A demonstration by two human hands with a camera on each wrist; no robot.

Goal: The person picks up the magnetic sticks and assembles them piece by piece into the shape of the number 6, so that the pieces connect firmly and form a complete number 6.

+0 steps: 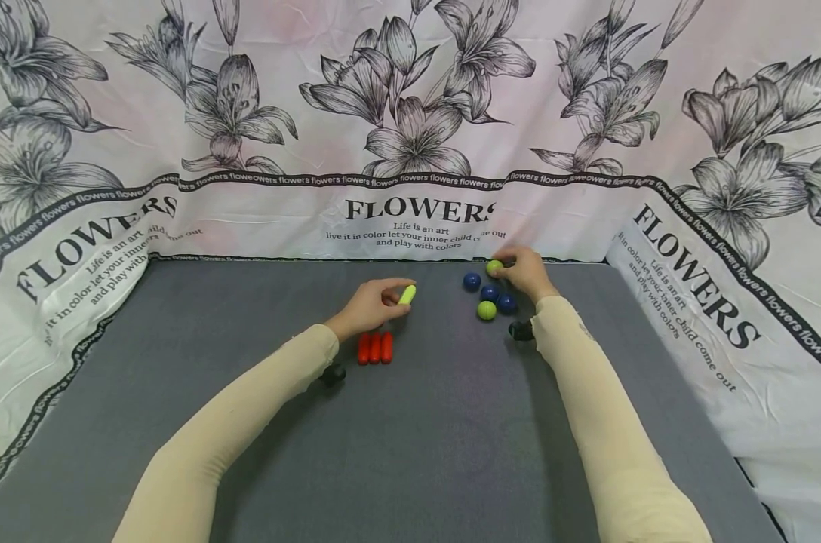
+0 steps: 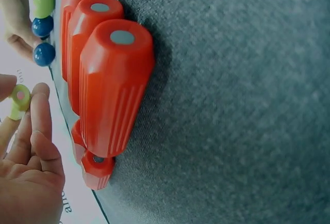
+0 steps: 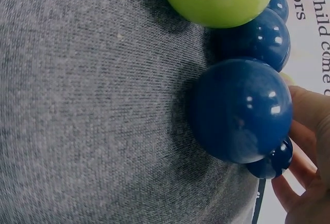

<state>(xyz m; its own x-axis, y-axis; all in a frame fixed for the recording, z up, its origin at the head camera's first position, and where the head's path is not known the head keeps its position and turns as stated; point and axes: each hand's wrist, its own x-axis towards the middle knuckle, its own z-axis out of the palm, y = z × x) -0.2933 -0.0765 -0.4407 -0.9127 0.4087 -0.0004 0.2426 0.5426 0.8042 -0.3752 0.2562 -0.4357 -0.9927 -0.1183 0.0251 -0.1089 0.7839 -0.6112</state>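
The left hand (image 1: 372,305) pinches a yellow-green stick (image 1: 407,294) between thumb and fingers, seemingly to keep it tilted, just beyond the red sticks (image 1: 375,349) lying side by side; farther right, the right hand (image 1: 527,273) pinches a green ball (image 1: 494,268), likely so it cannot roll (blue balls (image 1: 471,282) and a second green ball (image 1: 487,310) sit nearby)

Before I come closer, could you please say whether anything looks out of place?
Nothing stands out: three ridged red sticks lie side by side, and the small yellow-green stick in the left hand looks undamaged.
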